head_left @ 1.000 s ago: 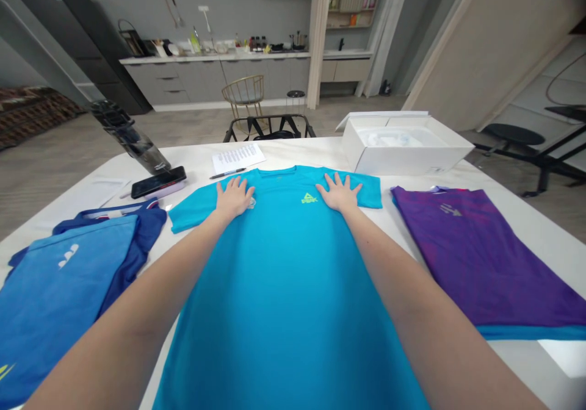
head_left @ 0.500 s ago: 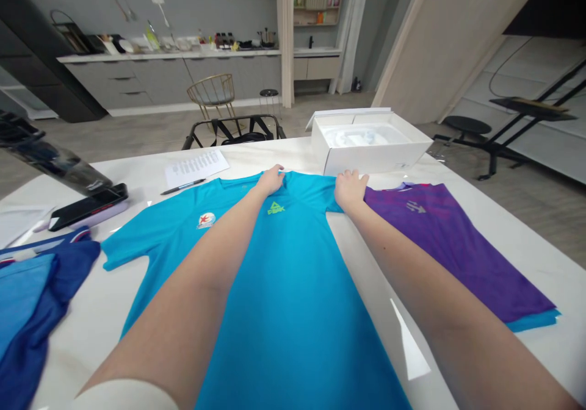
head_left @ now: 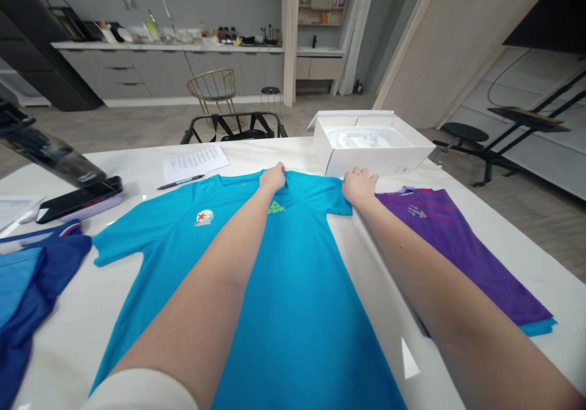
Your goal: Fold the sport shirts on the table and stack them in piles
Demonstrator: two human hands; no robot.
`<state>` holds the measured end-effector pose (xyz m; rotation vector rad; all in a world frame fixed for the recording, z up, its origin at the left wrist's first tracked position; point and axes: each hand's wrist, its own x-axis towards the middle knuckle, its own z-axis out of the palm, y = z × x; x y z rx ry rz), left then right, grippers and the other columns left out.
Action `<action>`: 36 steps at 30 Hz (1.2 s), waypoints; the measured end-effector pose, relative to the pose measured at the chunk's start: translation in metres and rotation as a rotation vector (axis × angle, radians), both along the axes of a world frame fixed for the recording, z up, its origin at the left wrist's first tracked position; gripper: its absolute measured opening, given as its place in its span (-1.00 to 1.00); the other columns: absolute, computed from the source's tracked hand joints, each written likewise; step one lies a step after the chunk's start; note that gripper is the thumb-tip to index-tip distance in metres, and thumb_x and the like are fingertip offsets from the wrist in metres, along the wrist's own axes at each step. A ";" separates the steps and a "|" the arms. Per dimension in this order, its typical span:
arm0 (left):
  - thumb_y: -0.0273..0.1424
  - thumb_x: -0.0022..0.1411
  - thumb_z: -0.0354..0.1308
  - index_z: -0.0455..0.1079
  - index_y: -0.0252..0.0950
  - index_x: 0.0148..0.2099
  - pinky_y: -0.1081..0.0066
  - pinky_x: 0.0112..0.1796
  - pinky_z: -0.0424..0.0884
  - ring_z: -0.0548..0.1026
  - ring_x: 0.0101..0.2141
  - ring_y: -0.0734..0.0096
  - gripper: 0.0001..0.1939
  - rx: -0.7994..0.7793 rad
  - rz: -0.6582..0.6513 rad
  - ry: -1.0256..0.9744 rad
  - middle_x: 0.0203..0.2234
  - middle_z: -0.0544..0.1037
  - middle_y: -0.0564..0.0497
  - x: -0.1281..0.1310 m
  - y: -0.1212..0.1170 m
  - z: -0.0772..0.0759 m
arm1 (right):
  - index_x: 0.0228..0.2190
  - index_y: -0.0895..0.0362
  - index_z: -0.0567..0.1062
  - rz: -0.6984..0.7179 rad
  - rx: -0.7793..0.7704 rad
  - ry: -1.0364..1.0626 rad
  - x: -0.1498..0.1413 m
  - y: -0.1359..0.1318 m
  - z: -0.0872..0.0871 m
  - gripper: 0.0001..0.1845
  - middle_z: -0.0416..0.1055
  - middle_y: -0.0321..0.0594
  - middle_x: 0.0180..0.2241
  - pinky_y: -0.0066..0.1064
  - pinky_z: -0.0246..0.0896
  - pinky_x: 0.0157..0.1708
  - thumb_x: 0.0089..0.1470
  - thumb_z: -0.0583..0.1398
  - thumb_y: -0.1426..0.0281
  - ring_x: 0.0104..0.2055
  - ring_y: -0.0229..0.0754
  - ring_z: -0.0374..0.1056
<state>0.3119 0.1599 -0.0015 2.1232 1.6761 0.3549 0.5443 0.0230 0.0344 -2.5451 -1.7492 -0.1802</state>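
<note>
Pinching the cyan T-shirt (head_left: 293, 337) at its collar (head_left: 240, 177) and sleeve (head_left: 336, 201), the left hand (head_left: 273, 178) and right hand (head_left: 360, 185) could skew it by pulling unevenly.

The left hand (head_left: 273, 178) pinches the collar (head_left: 240, 179) of a turquoise T-shirt (head_left: 293, 312), the right hand (head_left: 359, 185) its sleeve (head_left: 337, 205)
</note>
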 end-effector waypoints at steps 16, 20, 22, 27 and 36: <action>-0.43 0.20 0.27 0.38 -0.28 -0.15 0.48 -0.32 0.41 0.48 -0.41 0.48 -0.82 -0.281 -0.123 -1.081 -0.43 0.52 0.08 -0.105 -0.019 0.045 | -0.48 0.13 0.50 0.658 -0.008 0.854 -0.219 -0.026 0.118 -0.78 0.38 -0.38 -0.60 -0.45 0.05 -0.49 0.11 0.26 0.26 -0.53 -0.29 0.25; -0.39 0.20 0.28 0.44 -0.31 -0.12 0.41 -0.15 0.46 0.56 -0.24 0.37 -0.80 -0.296 -0.145 -1.025 -0.27 0.61 -0.04 -0.149 -0.008 0.056 | -0.43 0.13 0.55 0.639 -0.049 0.807 -0.278 -0.015 0.097 -0.80 0.47 -0.32 -0.52 -0.43 0.12 -0.43 0.14 0.30 0.26 -0.46 -0.24 0.34; -0.33 0.26 0.25 0.42 -0.29 -0.05 0.38 -0.11 0.47 0.58 -0.15 0.31 -0.76 -0.372 -0.081 -1.031 -0.15 0.63 -0.13 -0.169 -0.011 0.053 | -0.40 0.11 0.58 0.647 -0.062 0.743 -0.297 -0.007 0.077 -0.79 0.52 -0.27 -0.48 -0.41 0.18 -0.38 0.18 0.28 0.24 -0.41 -0.19 0.40; -0.22 0.33 0.17 0.40 -0.29 -0.09 0.30 -0.22 0.49 0.61 -0.21 0.18 -0.76 -0.331 0.134 -0.726 -0.11 0.63 -0.22 -0.216 -0.037 0.038 | -0.17 0.08 0.62 0.525 -0.052 0.501 -0.290 0.024 0.031 -0.71 0.58 -0.11 -0.19 -0.33 0.30 -0.14 0.33 0.11 0.28 -0.11 -0.03 0.48; -0.13 0.02 0.44 0.42 -0.23 -0.35 -0.02 0.08 0.34 0.51 0.04 -0.30 -0.66 -0.068 0.127 -0.285 -0.26 0.63 -0.28 -0.252 -0.102 0.010 | 0.32 -0.14 0.28 0.415 -0.009 0.202 -0.221 0.095 -0.002 -0.43 0.15 -0.02 0.32 0.14 0.24 0.13 0.36 -0.08 0.37 0.28 0.19 0.13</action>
